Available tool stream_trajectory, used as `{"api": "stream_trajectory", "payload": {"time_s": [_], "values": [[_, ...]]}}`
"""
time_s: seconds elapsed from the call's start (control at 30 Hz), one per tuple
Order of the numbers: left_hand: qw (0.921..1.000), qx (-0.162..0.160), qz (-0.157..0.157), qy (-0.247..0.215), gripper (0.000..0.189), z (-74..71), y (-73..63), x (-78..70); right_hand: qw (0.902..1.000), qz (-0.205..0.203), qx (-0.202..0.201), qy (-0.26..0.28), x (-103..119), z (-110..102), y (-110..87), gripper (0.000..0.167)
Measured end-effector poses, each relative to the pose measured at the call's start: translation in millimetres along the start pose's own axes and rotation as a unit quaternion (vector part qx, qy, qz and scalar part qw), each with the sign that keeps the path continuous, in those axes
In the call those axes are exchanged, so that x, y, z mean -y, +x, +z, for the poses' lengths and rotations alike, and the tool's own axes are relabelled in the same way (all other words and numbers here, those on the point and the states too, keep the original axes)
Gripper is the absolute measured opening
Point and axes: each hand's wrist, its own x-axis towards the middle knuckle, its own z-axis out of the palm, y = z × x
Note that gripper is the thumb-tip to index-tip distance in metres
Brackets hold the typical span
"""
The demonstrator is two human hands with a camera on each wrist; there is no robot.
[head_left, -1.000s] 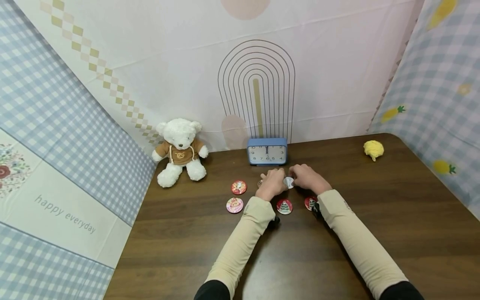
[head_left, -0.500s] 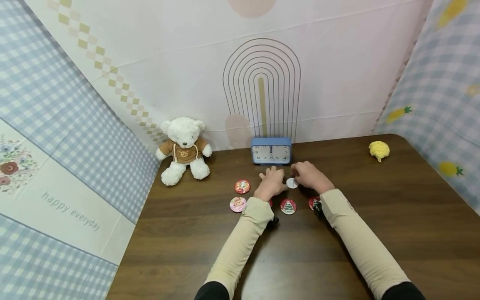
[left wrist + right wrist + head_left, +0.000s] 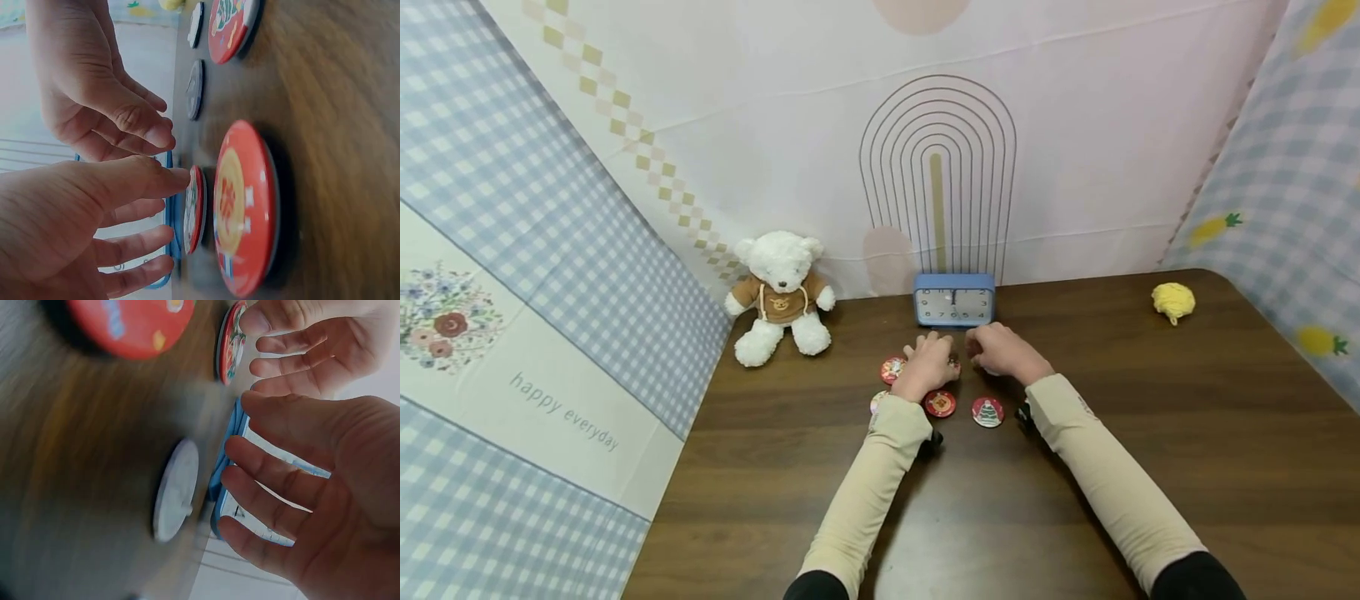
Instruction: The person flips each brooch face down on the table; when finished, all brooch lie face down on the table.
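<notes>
Left hand point(image 3: 927, 367), fingers spread apart, holds nothing, just beside a red badge point(image 3: 192, 211); right hand point(image 3: 1006, 352), fingers loosely bent, holds nothing near a grey disc point(image 3: 177, 487). Badge and disc lie toward the far edge of the table point(image 3: 760, 500), before the blue clock point(image 3: 955, 306).

I see smooth, glossy plastic on the round red gold-centred badge point(image 3: 245, 209), satiny grain on the brown wood-look tabletop point(image 3: 1000, 500), fluffy plush on the white teddy bear point(image 3: 778, 257).

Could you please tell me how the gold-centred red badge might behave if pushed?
The red badge lies flat, so it would probably slide rather than roll. Its shiny face may be slippery; its crisp rim suggests stiffness.
</notes>
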Motion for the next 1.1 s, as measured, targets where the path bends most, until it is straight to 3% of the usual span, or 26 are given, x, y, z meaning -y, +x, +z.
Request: {"api": "stream_trajectory", "payload": {"time_s": [0.17, 0.4, 0.57, 1.1], "values": [[0.9999, 0.009, -0.009, 0.004, 0.041, -3.1, -3.9, 6.7, 0.9998, -0.01, 0.014, -0.001, 9.5, 3.0, 8.6, 0.016], [0.9996, 0.025, -0.01, 0.0, 0.029, -2.3, -5.3, 14.5, 0.9984, -0.035, 0.042, 0.011, 15.4, 12.2, 16.9, 0.027], [0.9999, 0.014, -0.005, -0.004, 0.025, -0.9, -6.5, 19.3, 0.9981, -0.041, 0.043, 0.013, 17.4, 17.9, 20.3, 0.035], [0.9983, -0.026, 0.039, -0.034, 0.011, -7.0, -9.2, 27.5, 0.9958, -0.065, 0.062, 0.015, 14.3, 4.0, 16.3, 0.002]]}}
